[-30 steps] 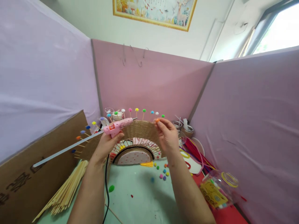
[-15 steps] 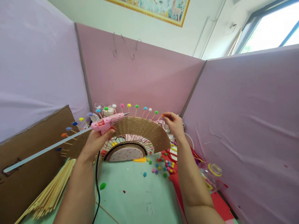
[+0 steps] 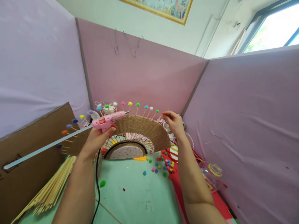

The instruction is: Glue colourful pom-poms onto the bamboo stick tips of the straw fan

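My left hand [image 3: 99,137] is closed around a pink glue gun [image 3: 108,120], whose metal nozzle points right and whose long glue stick [image 3: 46,148] juts out behind to the left. Between the fingertips of my right hand [image 3: 174,121] is an orange pom-pom [image 3: 163,115], at the tip of a thin stick on the right of the fan. The half-round fan [image 3: 142,126] stands upright, with a woven brown band and a dotted white centre [image 3: 126,152]. Coloured pom-poms, such as a yellow one [image 3: 130,103], cap most of its sticks.
Loose pom-poms [image 3: 164,168] lie right of centre on the green table [image 3: 135,199]. A bundle of wooden sticks [image 3: 50,189] rests at the left before a brown cardboard sheet [image 3: 23,155]. A clear jar [image 3: 211,174] lies at the right. Black cord [image 3: 97,186] hangs from the glue gun.
The view has shifted slightly. Both hands keep nearly the same places at the fan, the left with the glue gun and the right at the orange pom-pom.
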A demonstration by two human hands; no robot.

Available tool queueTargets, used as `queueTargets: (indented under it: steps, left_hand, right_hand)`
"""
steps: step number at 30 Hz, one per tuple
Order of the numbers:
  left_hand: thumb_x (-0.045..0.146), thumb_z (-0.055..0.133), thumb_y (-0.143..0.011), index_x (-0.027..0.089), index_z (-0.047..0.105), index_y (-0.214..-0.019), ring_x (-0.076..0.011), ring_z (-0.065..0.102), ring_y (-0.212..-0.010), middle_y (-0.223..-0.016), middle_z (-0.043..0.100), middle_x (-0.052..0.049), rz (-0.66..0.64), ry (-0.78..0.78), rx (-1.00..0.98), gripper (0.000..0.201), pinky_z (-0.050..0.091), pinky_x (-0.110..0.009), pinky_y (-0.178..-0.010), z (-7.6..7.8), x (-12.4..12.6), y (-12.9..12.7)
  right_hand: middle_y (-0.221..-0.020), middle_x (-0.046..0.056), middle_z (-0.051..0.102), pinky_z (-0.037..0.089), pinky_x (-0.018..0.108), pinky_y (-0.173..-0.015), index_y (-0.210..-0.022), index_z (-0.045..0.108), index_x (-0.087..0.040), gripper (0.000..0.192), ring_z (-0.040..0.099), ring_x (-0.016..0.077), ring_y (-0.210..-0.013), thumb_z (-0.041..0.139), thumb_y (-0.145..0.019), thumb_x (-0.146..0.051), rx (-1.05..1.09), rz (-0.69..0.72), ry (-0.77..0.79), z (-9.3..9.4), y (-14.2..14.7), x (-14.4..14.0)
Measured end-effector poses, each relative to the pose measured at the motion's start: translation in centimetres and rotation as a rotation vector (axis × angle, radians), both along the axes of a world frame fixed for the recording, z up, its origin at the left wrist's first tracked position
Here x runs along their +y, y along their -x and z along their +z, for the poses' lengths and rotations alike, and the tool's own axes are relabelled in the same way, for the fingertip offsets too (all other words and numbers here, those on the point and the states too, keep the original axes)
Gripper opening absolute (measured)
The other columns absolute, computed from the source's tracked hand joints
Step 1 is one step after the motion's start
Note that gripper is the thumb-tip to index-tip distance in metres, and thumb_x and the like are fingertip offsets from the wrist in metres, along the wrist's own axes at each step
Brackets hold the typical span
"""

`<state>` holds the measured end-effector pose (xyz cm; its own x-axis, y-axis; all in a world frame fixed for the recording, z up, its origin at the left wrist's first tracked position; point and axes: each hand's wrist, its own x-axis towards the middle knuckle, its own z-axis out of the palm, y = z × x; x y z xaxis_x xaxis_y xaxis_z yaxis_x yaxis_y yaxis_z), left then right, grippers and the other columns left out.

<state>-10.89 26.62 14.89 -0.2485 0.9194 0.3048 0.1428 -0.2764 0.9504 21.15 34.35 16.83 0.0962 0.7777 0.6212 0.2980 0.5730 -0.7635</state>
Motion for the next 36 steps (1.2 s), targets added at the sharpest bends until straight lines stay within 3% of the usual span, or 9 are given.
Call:
queueTargets:
  steps: [22, 36]
  left_hand:
    - [0.043, 0.075, -0.065, 0.015, 0.065, -0.077, -0.0137, 0.053, -0.063, -0.07, 0.061, 0.0, -0.02, -0.029, 0.022, 0.031, 0.043, -0.026, -0.06, -0.6, 0.28, 0.36]
    - [0.042, 0.074, -0.067, 0.016, 0.064, -0.077, -0.0135, 0.053, -0.065, -0.07, 0.06, 0.001, -0.035, -0.088, 0.029, 0.03, 0.045, -0.025, -0.06, -0.12, 0.03, 0.0]
  right_hand:
    - [-0.092, 0.007, 0.075, 0.05, 0.035, -0.082, -0.088, 0.075, -0.021, 0.019, 0.067, 0.0205, -0.085, 0.061, -0.081, -0.032, -0.295, -0.064, -0.083, 0.48, -0.4, 0.53]
    - [-0.087, 0.007, 0.073, 0.049, 0.034, -0.077, -0.083, 0.073, -0.02, 0.019, 0.064, 0.0207, -0.081, 0.062, -0.081, -0.036, -0.314, -0.081, -0.072, 0.8, -0.33, 0.64]
